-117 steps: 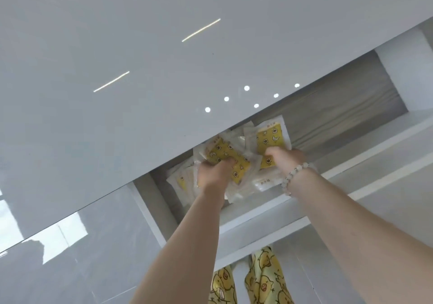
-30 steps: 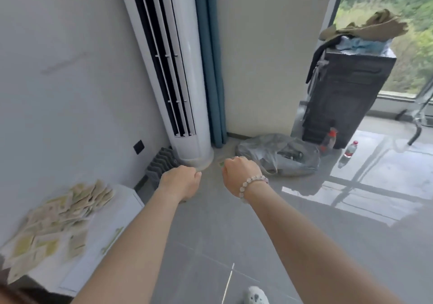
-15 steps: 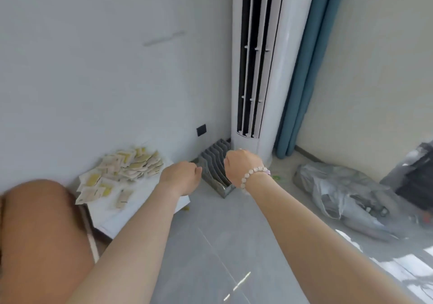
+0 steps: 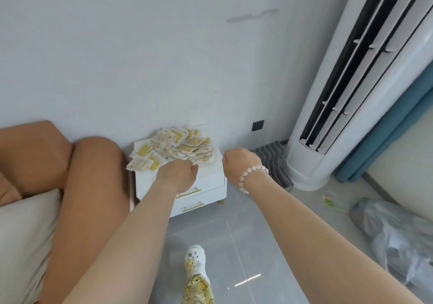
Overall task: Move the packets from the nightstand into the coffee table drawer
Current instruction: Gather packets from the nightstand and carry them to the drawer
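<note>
While beside sofa [image 4: 93, 174], nightstand [image 4: 210, 180] under packets [image 4: 173, 148].

Cream with yellow panels on the heaped square paper packets [image 4: 172, 148]; white with gold handles [image 4: 193, 206] on the small desk [image 4: 210, 174]; yellow duck print on the trousers [image 4: 199, 290].

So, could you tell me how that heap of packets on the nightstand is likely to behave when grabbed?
The packets look thin and flat, so probably light and floppy. Loosely overlapped, some reaching the nightstand edge, they would likely slide apart or spill.
</note>
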Demonstrator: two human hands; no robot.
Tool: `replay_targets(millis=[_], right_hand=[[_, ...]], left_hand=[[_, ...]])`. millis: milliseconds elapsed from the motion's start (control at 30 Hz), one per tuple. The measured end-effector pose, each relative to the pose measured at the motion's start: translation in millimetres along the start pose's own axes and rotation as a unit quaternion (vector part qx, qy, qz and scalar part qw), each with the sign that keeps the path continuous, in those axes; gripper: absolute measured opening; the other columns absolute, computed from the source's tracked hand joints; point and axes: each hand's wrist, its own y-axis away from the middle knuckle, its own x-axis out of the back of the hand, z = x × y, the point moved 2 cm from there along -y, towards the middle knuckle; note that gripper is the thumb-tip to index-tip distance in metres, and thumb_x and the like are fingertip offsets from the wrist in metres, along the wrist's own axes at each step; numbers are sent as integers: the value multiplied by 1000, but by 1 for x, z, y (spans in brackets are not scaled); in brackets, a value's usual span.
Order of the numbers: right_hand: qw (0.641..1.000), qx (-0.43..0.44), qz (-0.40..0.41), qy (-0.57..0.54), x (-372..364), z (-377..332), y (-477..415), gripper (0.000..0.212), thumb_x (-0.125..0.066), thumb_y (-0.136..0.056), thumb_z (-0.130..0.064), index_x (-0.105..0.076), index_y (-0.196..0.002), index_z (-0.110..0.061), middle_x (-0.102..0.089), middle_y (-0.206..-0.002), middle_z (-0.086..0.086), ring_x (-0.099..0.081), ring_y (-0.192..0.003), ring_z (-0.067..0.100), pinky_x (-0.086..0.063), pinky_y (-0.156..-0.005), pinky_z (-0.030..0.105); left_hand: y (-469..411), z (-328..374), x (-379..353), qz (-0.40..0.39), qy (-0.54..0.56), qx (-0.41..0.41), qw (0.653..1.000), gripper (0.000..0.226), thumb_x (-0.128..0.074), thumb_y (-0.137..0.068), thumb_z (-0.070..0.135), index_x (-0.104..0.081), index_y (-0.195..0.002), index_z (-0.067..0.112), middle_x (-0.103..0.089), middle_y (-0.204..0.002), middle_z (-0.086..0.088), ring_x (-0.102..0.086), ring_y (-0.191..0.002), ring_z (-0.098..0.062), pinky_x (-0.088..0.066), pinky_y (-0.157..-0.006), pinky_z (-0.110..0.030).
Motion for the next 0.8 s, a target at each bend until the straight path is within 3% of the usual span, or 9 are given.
replay_targets(millis=[100, 300, 567, 800], right_hand=[[1000, 16, -7, 9, -10, -17, -45, 27, -33, -99, -16, -55, -113, -8, -59, -113, 7, -56, -103, 24, -40, -78, 29], [999, 26, -33, 25, -16, -60, -153, 25, -33, -98, -15, -56, -106, -9, -60, -107, 7, -57, -96, 23, -38, -73, 27], [996, 0, -93, -4, -58, -100, -262, 26, -34, -98, -15, -56, -111, -9, -60, -109, 7, -58, -97, 23, -40, -69, 27], [979, -18, -199, -29, -144, -107, -288, 31, -30, -100, -21, -55, -115, -8, -60, -112, 9, -58, -102, 24, -49, -82, 32]], left_hand=[[-39, -26, 0, -11, 10, -1, 1000, 41, -23, -103, 35, -48, -81, 12, -56, -88, -6, -59, -94, -29, -42, -75, -32], [-125, -98, 10, -11, 60, 18, 998, 37, -24, -102, 30, -52, -87, 10, -62, -98, -9, -58, -97, -28, -43, -76, -32], [-197, -187, -6, -54, 110, 62, 991, 35, -24, -103, 30, -47, -84, 11, -54, -88, -4, -48, -79, -21, -37, -70, -29], [-208, -227, -86, -157, 134, 124, 970, 36, -25, -102, 30, -45, -78, 12, -52, -77, -3, -52, -73, -23, -39, -65, -29]])
